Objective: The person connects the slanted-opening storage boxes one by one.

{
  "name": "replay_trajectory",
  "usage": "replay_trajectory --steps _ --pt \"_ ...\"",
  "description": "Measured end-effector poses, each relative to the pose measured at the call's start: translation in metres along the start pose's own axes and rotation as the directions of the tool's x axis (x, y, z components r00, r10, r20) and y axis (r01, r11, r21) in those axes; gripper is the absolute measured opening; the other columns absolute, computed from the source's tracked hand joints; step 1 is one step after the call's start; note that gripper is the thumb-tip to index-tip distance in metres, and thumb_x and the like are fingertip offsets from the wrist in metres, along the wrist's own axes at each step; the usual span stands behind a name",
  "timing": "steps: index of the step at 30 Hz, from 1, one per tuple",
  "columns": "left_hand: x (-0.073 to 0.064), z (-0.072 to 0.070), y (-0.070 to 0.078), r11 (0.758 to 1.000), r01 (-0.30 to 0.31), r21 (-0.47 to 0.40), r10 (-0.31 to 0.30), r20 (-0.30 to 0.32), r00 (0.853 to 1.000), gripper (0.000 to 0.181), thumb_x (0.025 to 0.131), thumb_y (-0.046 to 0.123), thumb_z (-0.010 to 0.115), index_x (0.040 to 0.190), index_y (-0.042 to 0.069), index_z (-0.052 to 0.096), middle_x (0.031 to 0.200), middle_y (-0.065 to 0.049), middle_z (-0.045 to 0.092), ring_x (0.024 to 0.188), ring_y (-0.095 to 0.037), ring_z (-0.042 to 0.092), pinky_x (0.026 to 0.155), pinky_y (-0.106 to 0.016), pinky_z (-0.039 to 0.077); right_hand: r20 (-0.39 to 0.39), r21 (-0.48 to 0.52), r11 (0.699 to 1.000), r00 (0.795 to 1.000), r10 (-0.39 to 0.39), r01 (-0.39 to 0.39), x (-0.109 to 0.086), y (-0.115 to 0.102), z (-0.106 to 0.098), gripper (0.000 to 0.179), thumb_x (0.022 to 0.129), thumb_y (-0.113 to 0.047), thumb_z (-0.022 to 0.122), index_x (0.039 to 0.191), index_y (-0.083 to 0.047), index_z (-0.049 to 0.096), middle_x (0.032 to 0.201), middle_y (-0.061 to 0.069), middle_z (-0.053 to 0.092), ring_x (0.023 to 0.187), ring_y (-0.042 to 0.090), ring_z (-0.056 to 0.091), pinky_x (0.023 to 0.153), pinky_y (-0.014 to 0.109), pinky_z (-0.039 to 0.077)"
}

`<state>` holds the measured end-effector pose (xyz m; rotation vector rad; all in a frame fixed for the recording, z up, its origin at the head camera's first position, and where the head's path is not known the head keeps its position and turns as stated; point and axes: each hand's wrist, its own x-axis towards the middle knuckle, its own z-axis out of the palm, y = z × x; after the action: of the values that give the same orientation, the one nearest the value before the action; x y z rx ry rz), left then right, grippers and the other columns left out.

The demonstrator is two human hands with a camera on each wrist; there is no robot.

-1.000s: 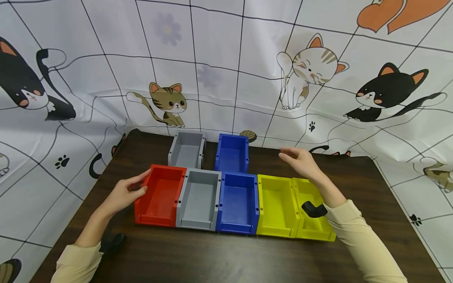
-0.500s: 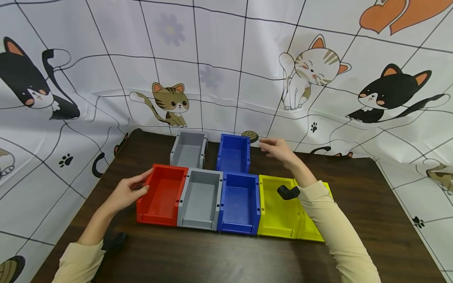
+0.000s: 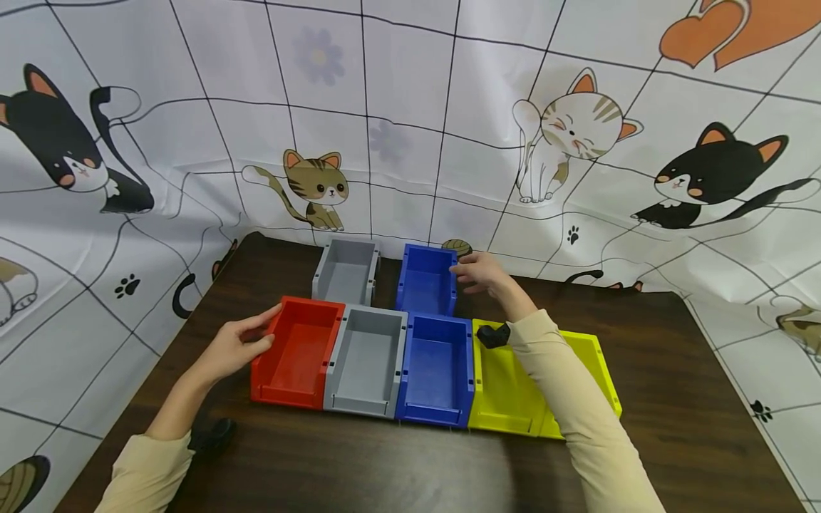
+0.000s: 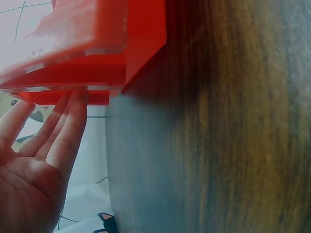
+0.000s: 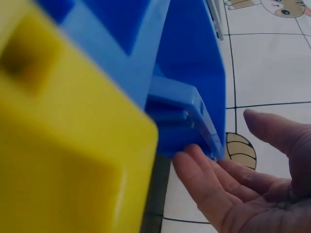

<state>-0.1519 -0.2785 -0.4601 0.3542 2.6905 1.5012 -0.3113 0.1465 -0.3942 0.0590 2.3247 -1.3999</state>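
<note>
At the left end of the front row, my left hand (image 3: pixel 231 349) rests with extended fingers along the outer side of a red storage bin (image 3: pixel 298 356); the left wrist view shows its fingertips (image 4: pixel 77 99) right at the bin's wall. My right hand (image 3: pixel 484 273) is beside a blue storage bin (image 3: pixel 426 278) in the back row. Its loosely bent fingers (image 5: pixel 201 182) are right at that bin's side wall in the right wrist view, while the thumb (image 5: pixel 272 128) stands apart. Neither hand grips anything.
Right of the red bin come a grey bin (image 3: pixel 365 360), another blue bin (image 3: pixel 436 356) and yellow bins (image 3: pixel 503 399), partly hidden by the right sleeve. A second grey bin (image 3: pixel 348 274) stands behind. A cat-print cloth (image 3: pixel 410 107) hangs beyond the dark wooden table (image 3: pixel 359 463).
My right hand has moved left from behind the yellow bins to the side of the back blue bin. My left hand has stayed at the red bin.
</note>
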Motion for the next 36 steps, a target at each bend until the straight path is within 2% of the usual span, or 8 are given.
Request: replay_trajectory --steps 7,16,25,33,36 --pt "0.001 0.000 0.000 1.000 -0.010 0.011 0.010 0.008 1.000 0.054 0.090 0.003 0.058 0.142 0.004 0.040 0.134 -0.027 0.047 0.097 -0.031 0.054 0.073 -0.025 0.053 -0.056 0.086 0.994 0.995 0.077 -0.072 0.010 -0.005 0.007 0.057 0.090 -0.007 0.060 0.141 0.003 0.036 0.132 0.024 0.049 0.116 0.034 0.053 0.081 0.037 0.053" --pt "0.003 0.000 0.000 1.000 -0.014 0.024 0.014 0.007 1.000 0.054 0.091 0.003 0.058 0.142 0.004 0.040 0.132 -0.026 0.049 0.095 -0.030 0.054 0.072 -0.022 0.052 -0.096 0.059 0.990 0.987 0.130 -0.124 0.016 -0.007 0.012 0.062 0.085 0.001 0.064 0.141 0.001 0.036 0.123 0.024 0.055 0.108 0.034 0.057 0.072 0.033 0.055" --pt "0.003 0.000 0.000 0.999 -0.003 0.050 0.003 0.000 1.000 0.053 0.090 0.003 0.057 0.141 0.002 0.041 0.134 -0.026 0.047 0.099 -0.033 0.055 0.077 -0.035 0.054 -0.098 0.050 0.992 0.988 0.122 -0.118 0.019 -0.008 0.015 0.059 0.083 0.007 0.061 0.138 0.005 0.038 0.118 0.027 0.058 0.102 0.034 0.059 0.065 0.032 0.056" --pt "0.002 0.001 -0.001 0.999 -0.003 0.039 0.003 0.003 1.000 0.053 0.091 0.003 0.058 0.141 0.002 0.041 0.133 -0.026 0.048 0.096 -0.031 0.055 0.076 -0.032 0.054 -0.129 -0.035 0.996 0.988 0.082 -0.087 0.018 -0.011 0.014 0.055 0.082 0.004 0.059 0.135 0.006 0.042 0.120 0.027 0.055 0.101 0.035 0.060 0.062 0.029 0.056" --pt "0.000 0.000 -0.001 1.000 -0.006 0.027 0.006 0.001 1.000 0.053 0.091 0.003 0.058 0.141 0.003 0.041 0.134 -0.026 0.047 0.097 -0.031 0.055 0.075 -0.028 0.054 -0.134 -0.065 0.996 0.989 0.055 -0.064 0.015 -0.013 0.008 0.054 0.084 0.000 0.058 0.135 0.006 0.041 0.122 0.026 0.055 0.102 0.036 0.060 0.064 0.029 0.056"
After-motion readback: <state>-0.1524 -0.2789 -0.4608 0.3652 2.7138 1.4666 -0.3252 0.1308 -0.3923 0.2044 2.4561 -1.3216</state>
